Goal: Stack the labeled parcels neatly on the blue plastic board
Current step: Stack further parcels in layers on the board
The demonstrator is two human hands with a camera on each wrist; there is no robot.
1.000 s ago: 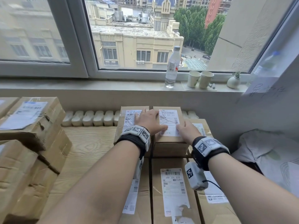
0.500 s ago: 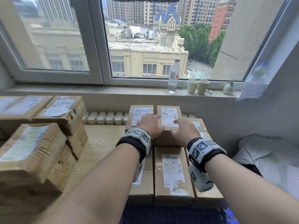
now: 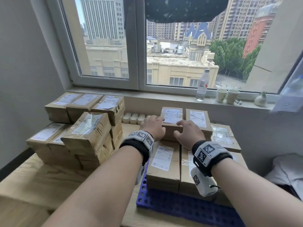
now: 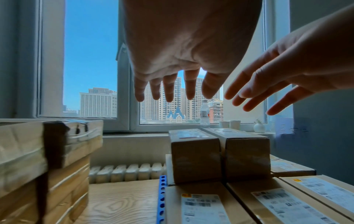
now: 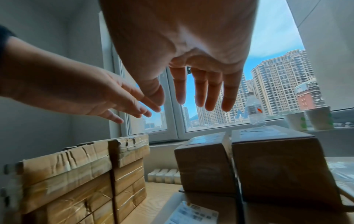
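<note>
Brown labeled parcels lie in rows on the blue plastic board (image 3: 180, 208). A lower layer (image 3: 164, 163) carries two upper parcels side by side, the left one (image 3: 172, 115) and the right one (image 3: 198, 117). My left hand (image 3: 153, 128) and right hand (image 3: 188, 133) hover over the near end of the upper left parcel. In the wrist views both hands are in the air with fingers spread and straight, the left hand (image 4: 172, 94) and the right hand (image 5: 201, 98) holding nothing. The two upper parcels (image 4: 220, 154) stand below the fingertips.
A pile of more labeled parcels (image 3: 88, 135) stands on the wooden table (image 3: 49, 177) to the left of the board. The window sill holds a water bottle (image 3: 202, 86), two paper cups (image 3: 227, 95) and a small vase (image 3: 260, 99). White bedding (image 3: 287, 171) lies at the right.
Both hands have lifted off the upper right parcel's label and drawn back and left, fingers now spread in the air. The head view has pulled back, showing the board's front.
</note>
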